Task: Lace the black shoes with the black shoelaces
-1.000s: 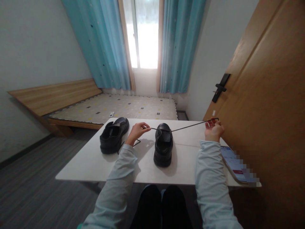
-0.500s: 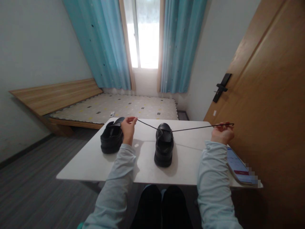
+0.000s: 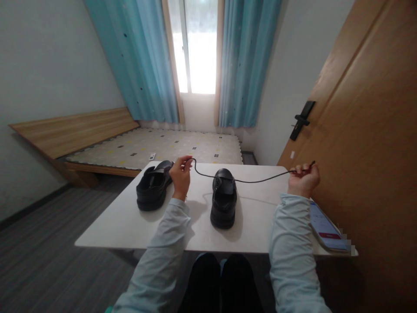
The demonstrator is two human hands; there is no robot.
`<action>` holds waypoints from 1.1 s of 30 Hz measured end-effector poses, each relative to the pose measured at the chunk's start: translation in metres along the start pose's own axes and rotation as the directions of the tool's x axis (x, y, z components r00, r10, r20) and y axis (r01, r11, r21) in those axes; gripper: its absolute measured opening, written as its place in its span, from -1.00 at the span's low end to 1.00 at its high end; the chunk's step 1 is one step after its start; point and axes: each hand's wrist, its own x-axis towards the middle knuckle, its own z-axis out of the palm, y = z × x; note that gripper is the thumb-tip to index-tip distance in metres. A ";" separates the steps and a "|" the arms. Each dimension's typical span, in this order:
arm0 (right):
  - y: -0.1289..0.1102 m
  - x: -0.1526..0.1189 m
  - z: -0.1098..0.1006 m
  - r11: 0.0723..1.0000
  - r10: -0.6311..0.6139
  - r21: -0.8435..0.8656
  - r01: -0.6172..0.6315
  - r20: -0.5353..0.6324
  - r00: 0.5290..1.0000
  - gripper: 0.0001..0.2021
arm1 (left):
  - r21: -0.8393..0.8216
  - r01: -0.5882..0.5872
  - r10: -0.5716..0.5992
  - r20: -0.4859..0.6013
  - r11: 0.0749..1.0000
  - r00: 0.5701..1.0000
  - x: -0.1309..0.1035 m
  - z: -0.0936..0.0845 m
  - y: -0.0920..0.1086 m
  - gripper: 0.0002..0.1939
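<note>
A black shoe (image 3: 223, 200) stands on the white table, its heel toward me. A thin black shoelace (image 3: 260, 181) runs through its front and out to both sides. My left hand (image 3: 181, 174) pinches the lace's left end, above the table beside the other black shoe (image 3: 151, 189). On the right, my right hand (image 3: 303, 180) is closed on the lace's other end, with a short tip sticking out past the fingers. The lace hangs slack, curving down between each hand and the shoe.
A phone (image 3: 327, 228) lies at the right edge of the white table (image 3: 124, 230), near the wooden door (image 3: 358, 130). Beyond the table is a bed (image 3: 195, 145) with a small white object (image 3: 152, 156) on it. My knees are under the table's front edge.
The lace was nearly taut and straight; now it sags in curves. My left hand has shifted slightly right, toward the middle shoe. The shoes stay in place.
</note>
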 end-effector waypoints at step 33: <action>0.087 -0.132 0.065 0.780 0.435 -0.553 0.291 0.815 0.384 -0.84 | -0.186 -0.171 0.232 0.384 0.968 0.894 -0.032 0.032 0.016 -0.78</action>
